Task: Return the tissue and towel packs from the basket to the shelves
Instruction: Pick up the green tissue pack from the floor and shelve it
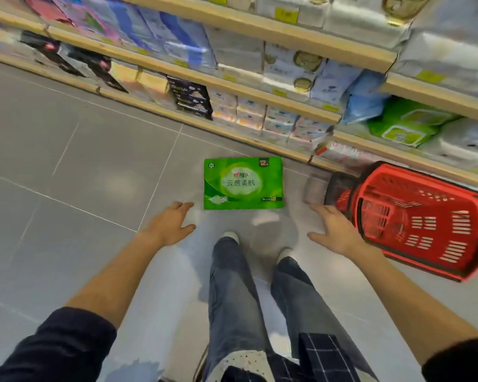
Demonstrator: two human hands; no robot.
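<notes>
Right now the green tissue pack (pixel 243 183) lies flat on the grey floor (pixel 80 161), face up, just ahead of your shoes and in front of the bottom shelf (pixel 260 139). Its long axis runs left to right across your view, roughly parallel to the shelf edge. Your left hand (pixel 170 226) hangs just off the pack's near left corner, fingers spread and holding nothing. Your right hand (pixel 333 230) is likewise spread wide and empty, off to the near right and a little farther from the pack's right edge. So the left hand looks the nearer, though the pack sits almost centred between the two, and a two-handed pick across its short ends seems the natural move. The red basket (pixel 414 221) lies just beside your right hand, tilted with its mesh floor showing; I can make out no packs left inside it, but its far end is smeared by motion blur. A dark blurred shape at the basket's left end could be a handle, and I cannot tell. Shelf stock is blurred too, yet a similar green pack (pixel 406 125) shows on a lower shelf to the right, a likely home for this one.
</notes>
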